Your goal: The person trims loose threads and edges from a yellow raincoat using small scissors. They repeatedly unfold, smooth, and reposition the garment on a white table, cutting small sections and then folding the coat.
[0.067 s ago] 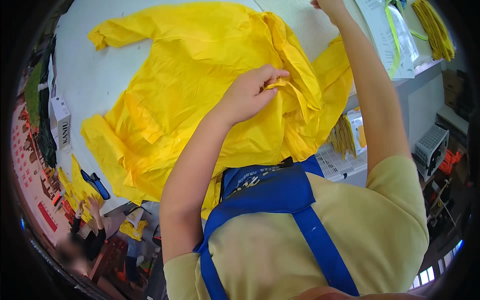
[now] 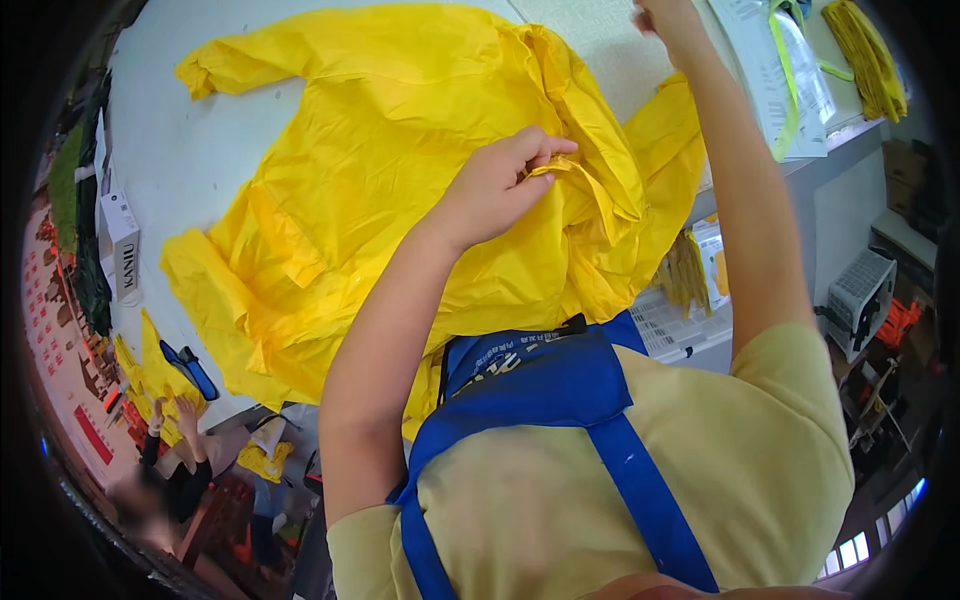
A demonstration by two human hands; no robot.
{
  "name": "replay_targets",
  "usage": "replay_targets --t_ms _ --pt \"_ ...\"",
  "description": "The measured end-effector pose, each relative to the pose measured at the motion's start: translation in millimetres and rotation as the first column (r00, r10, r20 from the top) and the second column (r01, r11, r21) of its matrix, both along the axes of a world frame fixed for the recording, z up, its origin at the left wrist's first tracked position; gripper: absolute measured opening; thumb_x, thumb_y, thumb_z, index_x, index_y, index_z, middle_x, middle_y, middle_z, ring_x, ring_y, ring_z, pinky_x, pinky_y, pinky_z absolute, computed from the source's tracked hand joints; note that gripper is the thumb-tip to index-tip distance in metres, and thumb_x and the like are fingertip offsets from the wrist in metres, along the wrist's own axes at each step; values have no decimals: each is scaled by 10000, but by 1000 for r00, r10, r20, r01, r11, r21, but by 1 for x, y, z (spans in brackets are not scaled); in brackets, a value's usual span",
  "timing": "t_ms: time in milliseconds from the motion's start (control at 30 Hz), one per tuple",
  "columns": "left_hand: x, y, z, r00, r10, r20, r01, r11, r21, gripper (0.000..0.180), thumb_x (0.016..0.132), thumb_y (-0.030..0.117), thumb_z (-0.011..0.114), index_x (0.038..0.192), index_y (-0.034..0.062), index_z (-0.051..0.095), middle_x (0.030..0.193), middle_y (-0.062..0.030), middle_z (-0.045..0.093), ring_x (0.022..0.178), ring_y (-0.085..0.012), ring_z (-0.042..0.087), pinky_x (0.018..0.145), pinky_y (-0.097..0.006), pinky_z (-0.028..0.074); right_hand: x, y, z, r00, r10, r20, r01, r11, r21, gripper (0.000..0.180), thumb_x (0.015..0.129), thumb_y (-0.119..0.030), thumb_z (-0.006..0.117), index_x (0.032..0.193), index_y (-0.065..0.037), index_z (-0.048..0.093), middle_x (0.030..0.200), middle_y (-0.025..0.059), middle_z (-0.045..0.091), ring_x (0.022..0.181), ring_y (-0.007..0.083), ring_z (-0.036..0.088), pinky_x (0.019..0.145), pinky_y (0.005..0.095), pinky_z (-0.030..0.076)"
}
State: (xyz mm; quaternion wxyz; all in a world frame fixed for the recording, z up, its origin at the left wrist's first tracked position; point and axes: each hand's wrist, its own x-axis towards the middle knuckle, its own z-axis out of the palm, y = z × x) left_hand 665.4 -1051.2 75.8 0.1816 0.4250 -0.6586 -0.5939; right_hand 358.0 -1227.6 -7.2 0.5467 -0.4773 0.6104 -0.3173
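Observation:
A yellow jacket (image 2: 400, 150) of thin, creased fabric lies spread over the pale table, one sleeve stretched toward the far left and another part hanging at the right. My left hand (image 2: 505, 185) pinches a gathered fold of it right of the middle, thumb and index finger together on the edge. Raised over the far right of the jacket, my right hand (image 2: 672, 25) is partly cut off by the upper picture edge. Its fingers look curled together; whatever they may hold is out of sight.
On the left are a white box (image 2: 120, 240) and a blue-and-black item (image 2: 190, 370). At the far right lie papers (image 2: 770, 80) with a green strap and folded yellow fabric (image 2: 868, 60). A grey crate (image 2: 860, 300) stands lower right. Another person (image 2: 180, 470) works at lower left.
My right hand has shifted slightly right and nearer. My left hand keeps its pinch on the jacket. The other person's hands have moved a little.

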Motion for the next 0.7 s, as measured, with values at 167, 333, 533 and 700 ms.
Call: replay_targets --t_ms 167,333,533,700 --pt "2 1 -4 993 61 -98 -63 998 -14 69 837 46 525 868 45 464 1122 -63 640 773 -110 503 716 -245 410 81 210 93 995 -76 -68 60 975 -215 50 763 -65 588 809 -48 594 601 -8 444 550 127 473 518 251 368" --pt "0 1 19 1000 -27 -6 26 998 -62 71 814 33 506 871 34 463 938 -39 630 795 -96 518 710 -239 409 88 216 95 927 176 -331 -285 904 -317 76 749 -53 599 778 7 564 642 10 472 627 98 495 574 255 407" --pt "-7 -2 31 991 16 -136 -10 999 39 72 790 23 497 822 65 447 894 -55 599 800 -95 494 709 -240 407 66 183 108 899 436 -41 -438 897 -59 194 843 -171 555 789 14 573 640 10 486 631 81 472 596 243 403" --pt "-5 10 33 946 176 -271 -100 957 272 136 771 -2 506 800 93 413 946 -81 611 834 -96 499 750 -227 400 79 206 108 990 139 10 -139 989 -41 238 889 -259 546 898 -23 575 708 8 505 624 79 468 588 232 403"
